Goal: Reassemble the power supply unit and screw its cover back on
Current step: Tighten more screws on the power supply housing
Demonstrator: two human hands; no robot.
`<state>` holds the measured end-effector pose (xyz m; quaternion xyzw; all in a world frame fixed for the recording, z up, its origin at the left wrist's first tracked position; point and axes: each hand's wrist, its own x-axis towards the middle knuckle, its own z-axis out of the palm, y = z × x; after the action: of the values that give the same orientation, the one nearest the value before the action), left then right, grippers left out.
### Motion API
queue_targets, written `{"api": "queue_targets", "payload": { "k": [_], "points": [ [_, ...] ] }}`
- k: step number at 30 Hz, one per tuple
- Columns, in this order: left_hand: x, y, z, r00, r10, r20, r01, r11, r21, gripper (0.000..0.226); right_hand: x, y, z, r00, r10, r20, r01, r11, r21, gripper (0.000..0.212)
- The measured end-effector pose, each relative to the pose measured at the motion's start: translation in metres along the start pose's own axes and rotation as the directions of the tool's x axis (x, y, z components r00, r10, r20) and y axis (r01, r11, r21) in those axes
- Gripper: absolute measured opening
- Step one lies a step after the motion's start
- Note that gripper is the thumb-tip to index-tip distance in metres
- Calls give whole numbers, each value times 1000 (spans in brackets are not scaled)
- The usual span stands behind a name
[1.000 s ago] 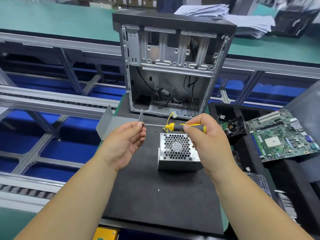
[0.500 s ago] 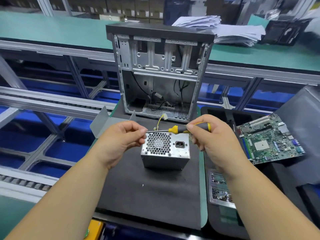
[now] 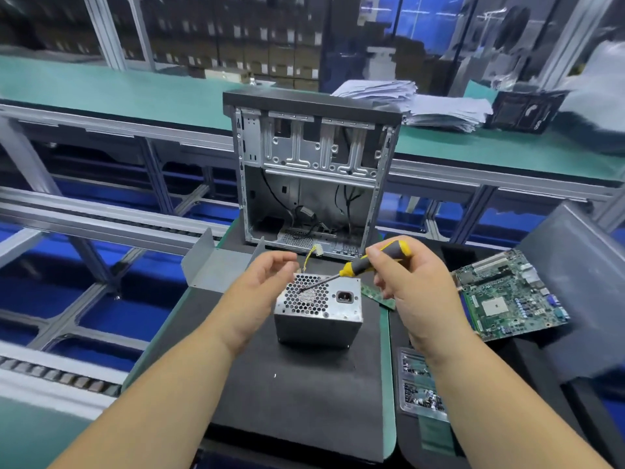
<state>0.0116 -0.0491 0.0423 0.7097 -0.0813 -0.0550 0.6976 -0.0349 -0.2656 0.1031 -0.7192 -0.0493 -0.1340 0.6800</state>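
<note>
My right hand (image 3: 402, 279) grips the yellow-and-black screwdriver (image 3: 368, 263), tip angled onto the silver power supply box (image 3: 318, 313) at frame centre for screwing; left hand (image 3: 267, 286) fingers relaxed, empty.

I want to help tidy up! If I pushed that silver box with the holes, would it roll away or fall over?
Probably neither. The power supply unit is a squat metal box sitting flat on the black mat, so it would likely slide a bit, not roll or tip. Being metal, it likely feels stiff and heavy for its size.
</note>
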Motion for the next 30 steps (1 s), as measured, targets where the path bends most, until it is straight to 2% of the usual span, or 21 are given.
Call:
{"api": "queue_targets", "payload": {
  "k": [2,3,6,8,11,14,22,26,28,30],
  "points": [
    [5,-12,-14,999,22,-49,-13,986,169,17,-1,1,12,1000,1,-2,-1,995,-104,15],
    [8,-20,-23,999,30,-33,-21,967,253,24,-1,3,20,1000,10,-5,-11,985,-174,14],
    [11,-42,-45,995,20,99,-66,868,493,46,0,10,43,999,39,-16,-43,915,-402,11],
    [11,-53,-54,980,56,192,-157,811,564,51,1,15,57,999,49,-22,-53,869,-492,10],
    [10,-66,-57,953,146,264,-281,747,602,50,3,19,72,999,38,-22,-43,807,-589,12],
    [9,-77,-54,940,207,271,-332,736,590,45,3,20,81,999,42,-25,-49,777,-628,14],
    [9,-81,-41,959,242,148,-283,804,523,19,2,15,82,998,62,3,-42,713,-700,10],
    [11,-80,-38,964,241,113,-265,816,514,14,3,10,84,996,77,48,-21,712,-702,10],
    [12,-79,-37,968,231,96,-248,831,497,14,8,5,85,992,76,99,24,664,-748,13],
    [12,-80,-36,974,214,78,-225,847,481,14,16,-5,87,980,81,184,107,563,-820,18]
  ]
}}
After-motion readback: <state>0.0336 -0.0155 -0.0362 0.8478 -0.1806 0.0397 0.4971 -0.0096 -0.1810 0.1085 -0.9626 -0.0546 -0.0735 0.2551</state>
